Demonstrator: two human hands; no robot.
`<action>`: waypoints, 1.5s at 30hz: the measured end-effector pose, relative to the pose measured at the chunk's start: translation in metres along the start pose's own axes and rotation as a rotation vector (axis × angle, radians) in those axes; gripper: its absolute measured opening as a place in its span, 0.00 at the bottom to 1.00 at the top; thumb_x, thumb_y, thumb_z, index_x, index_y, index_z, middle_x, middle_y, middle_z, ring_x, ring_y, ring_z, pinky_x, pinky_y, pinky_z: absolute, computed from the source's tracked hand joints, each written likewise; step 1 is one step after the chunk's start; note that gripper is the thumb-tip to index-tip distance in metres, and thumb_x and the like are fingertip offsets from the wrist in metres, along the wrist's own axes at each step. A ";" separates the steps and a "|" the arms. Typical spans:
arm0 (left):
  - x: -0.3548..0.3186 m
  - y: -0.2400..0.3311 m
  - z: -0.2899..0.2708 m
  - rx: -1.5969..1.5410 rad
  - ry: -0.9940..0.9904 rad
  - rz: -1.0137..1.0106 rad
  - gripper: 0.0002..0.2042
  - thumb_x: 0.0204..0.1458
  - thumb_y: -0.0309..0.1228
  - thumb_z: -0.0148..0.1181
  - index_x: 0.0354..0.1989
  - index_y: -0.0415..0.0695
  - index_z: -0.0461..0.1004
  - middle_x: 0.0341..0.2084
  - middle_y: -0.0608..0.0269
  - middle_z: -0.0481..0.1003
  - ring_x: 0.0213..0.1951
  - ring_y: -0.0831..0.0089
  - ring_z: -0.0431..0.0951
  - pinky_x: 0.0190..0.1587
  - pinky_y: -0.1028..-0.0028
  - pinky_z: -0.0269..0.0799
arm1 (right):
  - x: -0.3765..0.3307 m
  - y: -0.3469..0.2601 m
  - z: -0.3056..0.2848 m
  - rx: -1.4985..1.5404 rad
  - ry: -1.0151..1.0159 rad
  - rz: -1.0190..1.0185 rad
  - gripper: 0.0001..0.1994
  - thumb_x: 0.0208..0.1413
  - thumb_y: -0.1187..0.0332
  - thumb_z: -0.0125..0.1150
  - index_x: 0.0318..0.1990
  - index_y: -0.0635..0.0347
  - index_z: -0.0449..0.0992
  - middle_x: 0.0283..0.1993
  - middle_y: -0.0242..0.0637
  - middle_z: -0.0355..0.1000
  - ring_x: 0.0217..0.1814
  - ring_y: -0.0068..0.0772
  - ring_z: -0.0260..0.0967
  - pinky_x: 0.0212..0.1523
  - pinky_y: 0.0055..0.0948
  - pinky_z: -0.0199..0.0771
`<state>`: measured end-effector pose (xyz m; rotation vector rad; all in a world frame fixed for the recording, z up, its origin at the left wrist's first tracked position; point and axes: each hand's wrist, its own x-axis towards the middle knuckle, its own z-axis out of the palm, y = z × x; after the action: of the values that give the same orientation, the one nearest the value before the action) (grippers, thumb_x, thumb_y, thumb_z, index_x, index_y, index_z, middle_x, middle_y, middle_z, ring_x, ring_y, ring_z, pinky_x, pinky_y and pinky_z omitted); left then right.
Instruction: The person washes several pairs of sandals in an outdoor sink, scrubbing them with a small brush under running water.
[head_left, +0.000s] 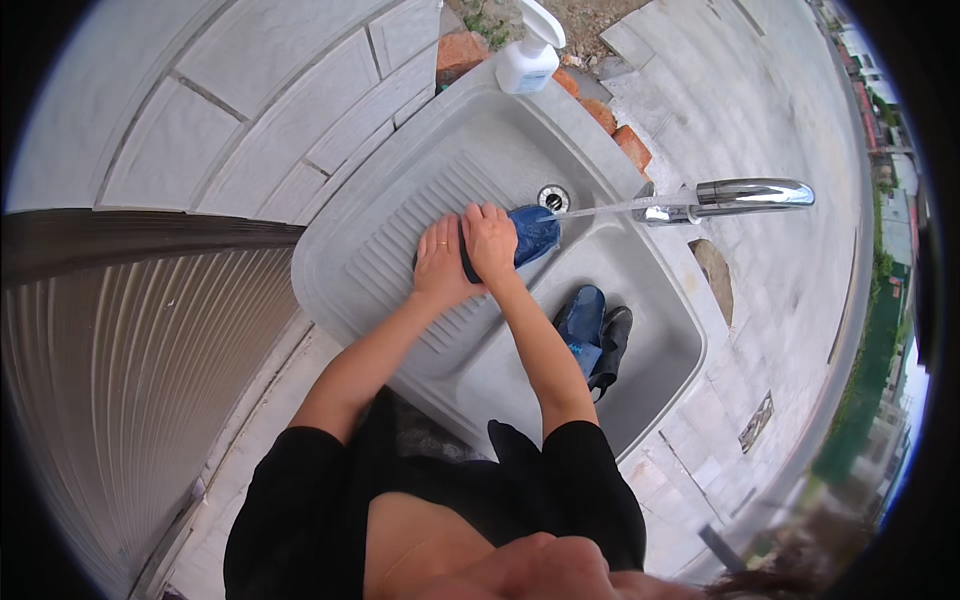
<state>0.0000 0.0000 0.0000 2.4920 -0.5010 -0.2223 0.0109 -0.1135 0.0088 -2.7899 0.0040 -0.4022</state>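
We press a blue cloth (530,234) on the ribbed board of the sink (400,170), left hand (440,262) and right hand (490,243) both curled closed on it. Water from the tap (745,195) runs just beyond our fingertips. We judge the washing midway; a second blue piece (583,322) waits below our right wrist.

Both hands, left hand (440,262) and right hand (490,240), press a blue cloth (533,233) against the grey sink (400,170) under the tap (735,197).
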 end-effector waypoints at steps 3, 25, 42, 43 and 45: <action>-0.038 0.023 0.028 -0.084 -0.030 -0.113 0.58 0.23 0.53 0.70 0.62 0.35 0.43 0.61 0.48 0.49 0.63 0.54 0.47 0.65 0.60 0.38 | -0.080 0.045 -0.024 -0.117 -0.209 -0.117 0.07 0.45 0.66 0.57 0.25 0.53 0.65 0.21 0.34 0.63 0.22 0.36 0.67 0.21 0.35 0.69; 0.032 0.020 -0.050 0.217 -0.274 0.475 0.36 0.31 0.38 0.71 0.54 0.46 0.63 0.54 0.54 0.60 0.57 0.56 0.58 0.62 0.60 0.47 | -0.108 0.073 -0.110 0.377 -0.088 0.628 0.12 0.60 0.63 0.46 0.38 0.66 0.64 0.33 0.54 0.67 0.33 0.53 0.65 0.37 0.38 0.65; 0.050 0.002 0.019 -1.693 -0.642 -0.781 0.18 0.56 0.41 0.49 0.48 0.42 0.67 0.47 0.61 0.70 0.45 0.67 0.72 0.48 0.65 0.69 | -0.062 0.033 -0.023 0.491 0.188 0.468 0.12 0.56 0.67 0.50 0.43 0.65 0.63 0.37 0.51 0.65 0.41 0.49 0.63 0.43 0.39 0.63; 0.049 0.006 0.021 -1.863 -0.665 -0.770 0.19 0.56 0.42 0.49 0.49 0.42 0.67 0.47 0.60 0.70 0.46 0.68 0.72 0.48 0.66 0.69 | -0.064 0.018 -0.022 0.421 0.238 0.441 0.12 0.55 0.68 0.51 0.43 0.65 0.65 0.36 0.52 0.64 0.40 0.52 0.63 0.41 0.42 0.62; 0.051 -0.011 0.033 -2.009 -0.794 -0.715 0.24 0.54 0.51 0.48 0.42 0.40 0.71 0.42 0.58 0.72 0.44 0.67 0.73 0.49 0.66 0.68 | -0.056 -0.007 -0.017 0.404 0.264 0.365 0.11 0.53 0.69 0.52 0.41 0.65 0.66 0.34 0.51 0.64 0.39 0.51 0.63 0.40 0.42 0.63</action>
<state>0.0412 -0.0285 -0.0359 0.4016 0.3498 -1.2160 -0.0477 -0.1097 0.0109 -2.2601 0.4351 -0.5963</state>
